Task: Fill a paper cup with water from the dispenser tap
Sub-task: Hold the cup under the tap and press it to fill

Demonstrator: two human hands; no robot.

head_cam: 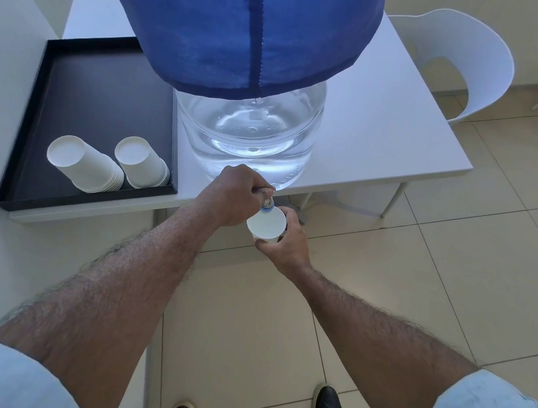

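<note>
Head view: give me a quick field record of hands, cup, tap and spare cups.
left hand: on the tap, gripping its lever
right hand: holding the cup under the tap
cup: upright, off the table's edge; water level unclear
bottle: on table, blue cover over top
spare cups: two stacks lying in the black tray

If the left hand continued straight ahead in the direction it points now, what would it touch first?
Probably the water jug. The left hand sits on the tap and points at the jug's clear base just behind it. Depth is hard to judge in this one view.
</note>
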